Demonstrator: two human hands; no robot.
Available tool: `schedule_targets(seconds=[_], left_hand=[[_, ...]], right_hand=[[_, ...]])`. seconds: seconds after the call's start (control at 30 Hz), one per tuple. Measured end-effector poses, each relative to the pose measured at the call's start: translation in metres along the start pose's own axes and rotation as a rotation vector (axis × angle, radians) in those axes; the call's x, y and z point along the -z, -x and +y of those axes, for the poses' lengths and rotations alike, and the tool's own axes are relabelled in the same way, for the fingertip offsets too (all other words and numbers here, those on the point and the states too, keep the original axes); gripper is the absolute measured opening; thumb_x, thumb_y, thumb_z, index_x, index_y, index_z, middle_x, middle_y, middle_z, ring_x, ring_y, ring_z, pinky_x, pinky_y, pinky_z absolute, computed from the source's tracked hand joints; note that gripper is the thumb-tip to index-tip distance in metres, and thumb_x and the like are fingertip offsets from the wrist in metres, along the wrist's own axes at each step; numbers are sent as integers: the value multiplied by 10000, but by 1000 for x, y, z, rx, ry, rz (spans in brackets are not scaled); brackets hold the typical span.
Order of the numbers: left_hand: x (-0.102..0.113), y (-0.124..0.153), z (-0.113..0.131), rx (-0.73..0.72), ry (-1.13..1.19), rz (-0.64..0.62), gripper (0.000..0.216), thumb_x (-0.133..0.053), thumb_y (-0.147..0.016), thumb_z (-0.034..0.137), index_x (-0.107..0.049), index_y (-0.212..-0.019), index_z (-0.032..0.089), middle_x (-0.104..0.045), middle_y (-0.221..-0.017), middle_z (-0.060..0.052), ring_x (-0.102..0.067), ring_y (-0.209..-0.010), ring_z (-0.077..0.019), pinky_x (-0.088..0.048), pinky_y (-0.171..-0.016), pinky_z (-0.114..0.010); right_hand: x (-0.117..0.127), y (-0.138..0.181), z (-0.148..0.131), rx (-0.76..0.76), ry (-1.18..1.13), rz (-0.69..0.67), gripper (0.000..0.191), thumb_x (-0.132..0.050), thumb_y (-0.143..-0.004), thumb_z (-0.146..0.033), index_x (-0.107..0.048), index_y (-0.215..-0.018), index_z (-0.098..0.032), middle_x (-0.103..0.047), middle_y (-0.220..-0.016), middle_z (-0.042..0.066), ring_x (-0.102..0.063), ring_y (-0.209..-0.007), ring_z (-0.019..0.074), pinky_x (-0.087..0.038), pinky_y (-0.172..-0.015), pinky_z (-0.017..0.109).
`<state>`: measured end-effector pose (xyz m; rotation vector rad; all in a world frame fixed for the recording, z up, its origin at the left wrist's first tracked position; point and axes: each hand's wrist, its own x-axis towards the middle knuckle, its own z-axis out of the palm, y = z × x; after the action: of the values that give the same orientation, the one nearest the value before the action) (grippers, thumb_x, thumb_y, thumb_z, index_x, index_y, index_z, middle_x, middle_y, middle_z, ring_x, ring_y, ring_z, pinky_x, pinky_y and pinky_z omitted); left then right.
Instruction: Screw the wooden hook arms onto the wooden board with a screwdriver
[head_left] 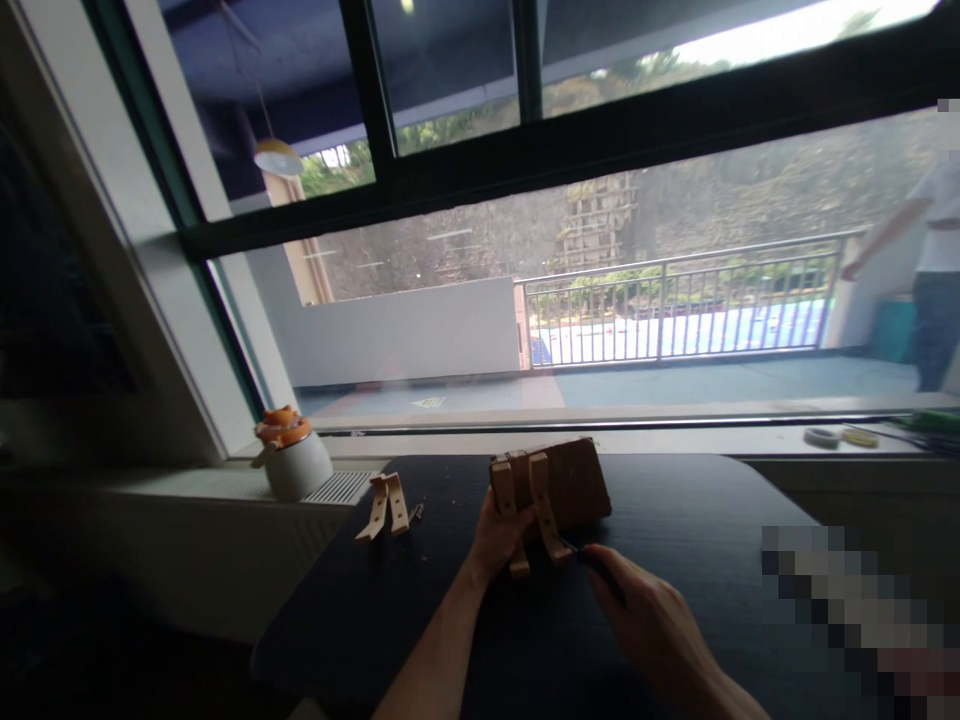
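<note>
My left hand (491, 540) is closed around a dark brown wooden block (581, 482) and the pale curved wooden leg (502, 485) on its near side. A second curved wooden leg (541, 490), with dark holes along it, lies against the same block. In my right hand (641, 605) is a screwdriver (606, 578) with a dark handle. Its thin shaft points left at the lower end of the second leg; whether the tip touches a screw is too dark to see. To the left, two loose curved wooden legs (386, 505) lie beside several small screws (418, 512).
The dark table (675, 510) stands against a window sill (465, 440). An off-white pot with an orange top (292, 455) sits on the ledge at left. Rolls of tape (821, 437) and a green object (937, 422) lie on the sill at right. A person (934, 230) stands beyond the glass.
</note>
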<state>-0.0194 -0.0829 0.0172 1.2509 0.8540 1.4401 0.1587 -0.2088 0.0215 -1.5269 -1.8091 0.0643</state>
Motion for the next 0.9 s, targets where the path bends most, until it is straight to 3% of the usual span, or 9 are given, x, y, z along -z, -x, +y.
schedule_targets(seconds=[0.3,0.6,0.9], left_hand=[[2,-3,-11,-28,34,-58,600,-881,-546,297,-608,-1065,173,-729,-953,-67,-690,-866,-255,-563,-776,-360],[6,-4,-16,-59,3,-87,563,-858,-604,286,-595,-1088,172,-719,-996,-83,-681,-914,-251,-552,-802,-344],[4,-1,-10,-57,-18,-64,522,-850,-592,271,-605,-1045,187,-719,-945,-55,-679,-858,-236,-549,-776,-347]], right_hand=[[3,-3,0,96,96,74,330,-388,-944,-322,-649,-1116,-213,-746,-1031,52,-727,-843,238,-569,-700,312],[-2,-6,-5,156,130,52,342,-343,-971,-286,-623,-1138,-183,-735,-1059,79,-717,-893,240,-563,-715,321],[-1,-10,-7,261,286,67,292,-369,-965,-201,-615,-1120,-173,-741,-948,72,-720,-768,199,-527,-623,270]])
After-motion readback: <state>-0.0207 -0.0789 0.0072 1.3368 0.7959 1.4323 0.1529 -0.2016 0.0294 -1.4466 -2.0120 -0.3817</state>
